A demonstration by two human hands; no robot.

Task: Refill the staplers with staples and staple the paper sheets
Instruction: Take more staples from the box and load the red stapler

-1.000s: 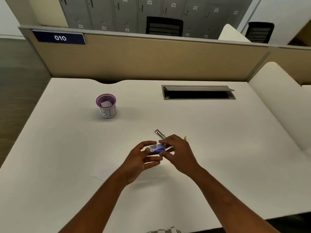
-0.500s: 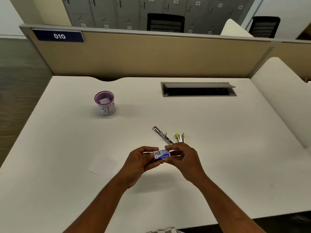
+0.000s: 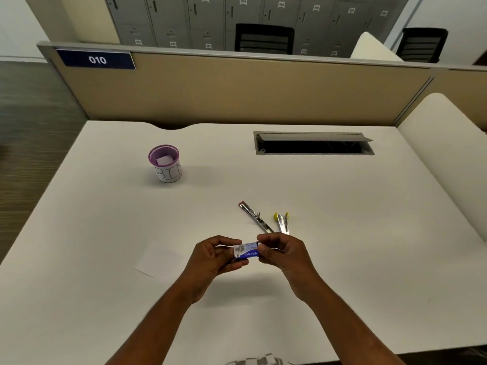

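Both the left hand (image 3: 210,259) and the right hand (image 3: 283,252) pinch a small rectangular blue-and-white cardboard box (image 3: 246,251). Beyond it, two slim metal staplers (image 3: 257,218) lie opened on the smooth white desk (image 3: 342,233).

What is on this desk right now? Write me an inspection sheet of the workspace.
Surface: white rectangular desk.
Job's things: small blue-and-white staple box held above the desk; opened red-tipped metal stapler and opened yellow-tipped metal stapler lying beyond the hands; white paper sheet lying flat.
Clutter: purple-rimmed cup labelled BIN, white paper inside.
Grippers: left hand and right hand each pinch one end of the box.
Cables: nothing seen; grey cable hatch open.
Surroundings: beige partition marked 010, grey lockers.
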